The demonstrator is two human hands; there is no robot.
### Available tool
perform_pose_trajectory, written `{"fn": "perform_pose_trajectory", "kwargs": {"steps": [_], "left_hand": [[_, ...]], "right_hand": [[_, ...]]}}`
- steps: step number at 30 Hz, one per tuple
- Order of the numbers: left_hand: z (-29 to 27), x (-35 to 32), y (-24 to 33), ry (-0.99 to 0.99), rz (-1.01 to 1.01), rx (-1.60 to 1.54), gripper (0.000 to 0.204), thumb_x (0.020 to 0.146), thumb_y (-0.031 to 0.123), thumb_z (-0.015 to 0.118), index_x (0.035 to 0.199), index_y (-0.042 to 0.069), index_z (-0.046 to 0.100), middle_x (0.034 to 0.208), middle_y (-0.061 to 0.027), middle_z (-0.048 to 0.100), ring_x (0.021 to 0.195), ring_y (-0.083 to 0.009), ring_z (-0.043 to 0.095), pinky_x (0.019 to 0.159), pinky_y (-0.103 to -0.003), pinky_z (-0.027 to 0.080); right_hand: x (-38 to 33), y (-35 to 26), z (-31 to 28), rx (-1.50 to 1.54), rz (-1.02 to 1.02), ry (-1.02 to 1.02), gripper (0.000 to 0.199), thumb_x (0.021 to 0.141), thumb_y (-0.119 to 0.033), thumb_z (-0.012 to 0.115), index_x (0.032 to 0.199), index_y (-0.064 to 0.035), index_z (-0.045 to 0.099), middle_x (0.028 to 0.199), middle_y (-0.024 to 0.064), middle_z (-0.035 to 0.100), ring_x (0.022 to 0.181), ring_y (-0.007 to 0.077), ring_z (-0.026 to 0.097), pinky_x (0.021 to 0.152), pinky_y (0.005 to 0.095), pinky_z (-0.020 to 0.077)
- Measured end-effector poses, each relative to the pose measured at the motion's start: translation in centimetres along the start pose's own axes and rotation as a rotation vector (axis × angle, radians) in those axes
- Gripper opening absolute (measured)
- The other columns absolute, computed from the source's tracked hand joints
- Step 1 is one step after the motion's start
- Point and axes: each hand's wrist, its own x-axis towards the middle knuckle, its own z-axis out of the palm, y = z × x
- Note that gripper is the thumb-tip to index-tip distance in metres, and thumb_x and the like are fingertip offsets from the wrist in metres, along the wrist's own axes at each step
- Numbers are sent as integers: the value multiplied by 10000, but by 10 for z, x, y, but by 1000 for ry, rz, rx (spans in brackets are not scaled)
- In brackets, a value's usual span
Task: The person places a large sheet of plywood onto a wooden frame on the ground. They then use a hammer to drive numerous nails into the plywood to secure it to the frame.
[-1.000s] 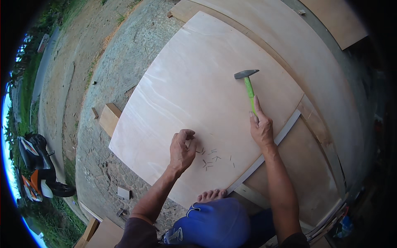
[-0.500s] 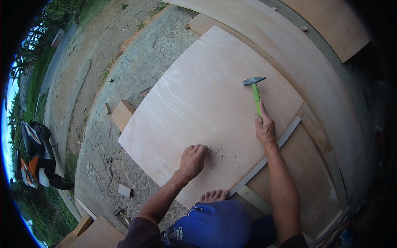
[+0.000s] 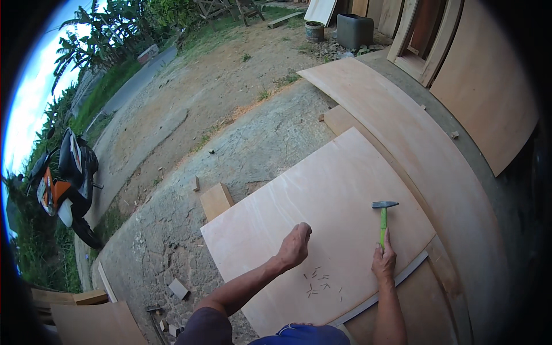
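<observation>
A pale plywood panel [image 3: 339, 178] lies flat in front of me. My right hand [image 3: 384, 263] grips the green handle of a hammer [image 3: 383, 221], its metal head pointing away from me near the panel's right side. My left hand [image 3: 294, 247] is over the middle of the panel with its fingers pinched together. Whatever may be between those fingertips is hidden. Several small nails [image 3: 324, 278] lie loose on the panel, between my two forearms and nearer to me than the left hand.
Beneath the panel's right edge runs a wooden strip [image 3: 411, 268]. A long curved-looking plywood sheet [image 3: 397, 109] lies beyond. Wood blocks [image 3: 217, 201] rest on rough concrete to the left. A motorbike [image 3: 72, 178] stands far left; a dark jerrycan [image 3: 355, 31] stands at the back.
My left hand has lifted away from the nails and moved forward over the panel, fingers still closed. The hammer stays in my right hand. My view has tilted up, showing more ground ahead.
</observation>
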Motion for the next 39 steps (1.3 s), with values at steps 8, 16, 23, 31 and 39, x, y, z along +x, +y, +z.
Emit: {"fn": "perform_pose_trajectory", "kwargs": {"steps": [8, 16, 23, 31, 39], "left_hand": [[-23, 122, -79, 333, -365, -247, 217, 930, -11, 557, 1147, -15, 551, 1013, -113, 660, 879, -169, 637, 760, -308, 535], [-5, 214, -85, 579, -117, -132, 159, 910, 53, 589, 1062, 9, 568, 914, -178, 679, 868, -325, 671, 801, -411, 523], [17, 243, -63, 617, -173, 52, 175, 911, 112, 625, 1079, 68, 602, 982, -135, 693, 962, -340, 635, 885, -438, 487], [17, 244, -63, 544, -249, 131, 226, 899, 113, 646, 1107, 79, 564, 984, -123, 681, 979, -335, 615, 892, -443, 469], [17, 245, -58, 556, -233, 117, 248, 893, 102, 650, 1111, 65, 537, 969, -133, 649, 958, -346, 612, 865, -461, 470]], "right_hand": [[6, -15, -5, -50, 152, -104, 634, 955, -157, 537, 1552, -67, 343, 1036, 327, 668, 884, 486, 663, 762, 488, 535], [4, -1, -1, 2, 218, -95, 611, 969, -179, 532, 1542, -54, 361, 869, 308, 663, 787, 470, 666, 717, 498, 522], [4, -16, -2, -14, 179, -82, 608, 971, -159, 540, 1543, -56, 363, 807, 285, 650, 732, 454, 661, 673, 464, 520], [90, -94, 55, -45, -216, -115, 680, 941, -29, 518, 1575, -40, 271, 839, 241, 619, 766, 404, 654, 713, 483, 520], [161, -151, 99, -307, -229, -352, 683, 940, -73, 504, 1584, -129, 282, 925, 237, 645, 842, 415, 674, 797, 494, 558]]}}
